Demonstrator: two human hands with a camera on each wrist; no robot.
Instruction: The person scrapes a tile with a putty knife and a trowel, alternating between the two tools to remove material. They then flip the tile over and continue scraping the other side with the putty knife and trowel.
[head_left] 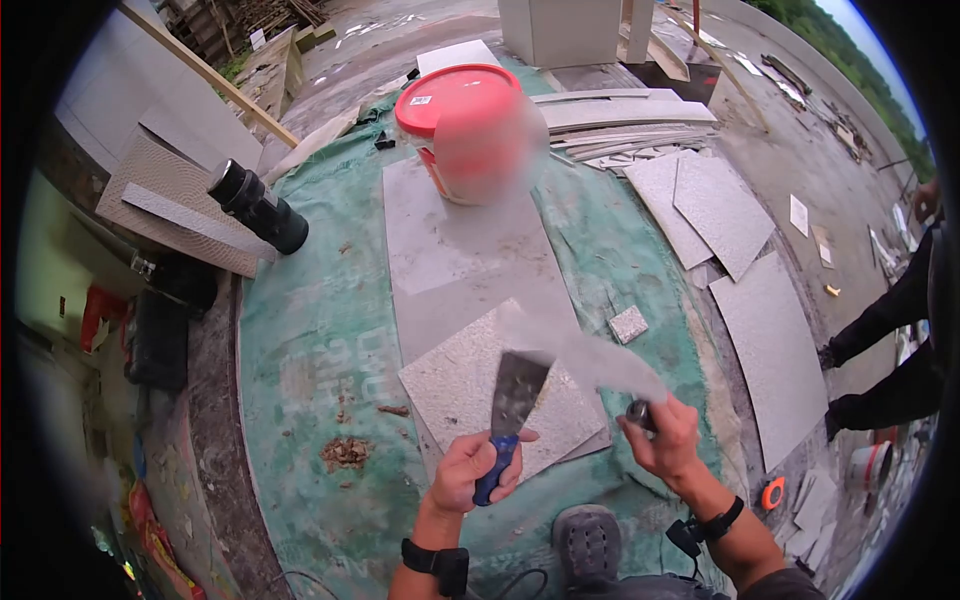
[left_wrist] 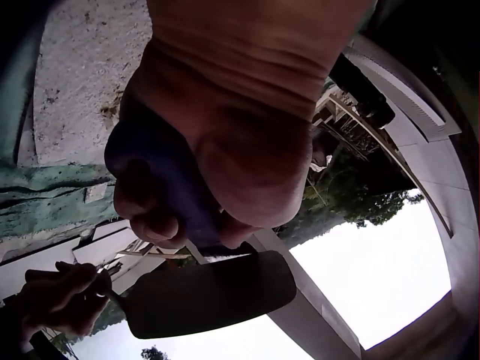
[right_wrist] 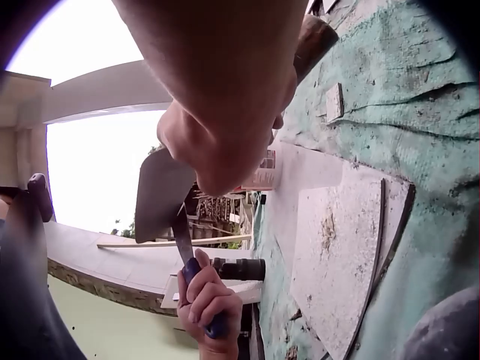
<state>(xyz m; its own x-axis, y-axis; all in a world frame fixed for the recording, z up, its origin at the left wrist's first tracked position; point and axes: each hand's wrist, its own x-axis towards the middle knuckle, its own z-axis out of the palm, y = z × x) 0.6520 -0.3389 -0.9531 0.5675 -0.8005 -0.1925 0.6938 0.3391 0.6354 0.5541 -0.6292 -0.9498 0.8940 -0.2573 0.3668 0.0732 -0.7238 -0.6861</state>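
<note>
My left hand (head_left: 468, 475) grips the blue handle of a putty knife (head_left: 520, 388), whose stained metal blade points up and away from me. In my right hand (head_left: 668, 440) is the dark handle of a trowel (head_left: 615, 365); its long, round-ended blade reaches left, blurred in the head view. The left wrist view shows the trowel blade (left_wrist: 210, 296) beyond the putty knife's handle. From the right wrist, the trowel blade (right_wrist: 161, 199) overlaps the tip of the putty knife (right_wrist: 182, 236). Below both tools lies a rough pale tile (head_left: 450, 375), set askew on a larger grey slab (head_left: 420, 240).
A red-lidded bucket (head_left: 465, 90) stands on the slab's far end. Green cloth (head_left: 300, 300) covers the floor, with a small tile piece (head_left: 628, 324) on it. A black bottle (head_left: 258, 208) stands left. Loose tiles (head_left: 765, 350) and a tape measure (head_left: 773, 493) lie right, near another person's legs (head_left: 890, 310).
</note>
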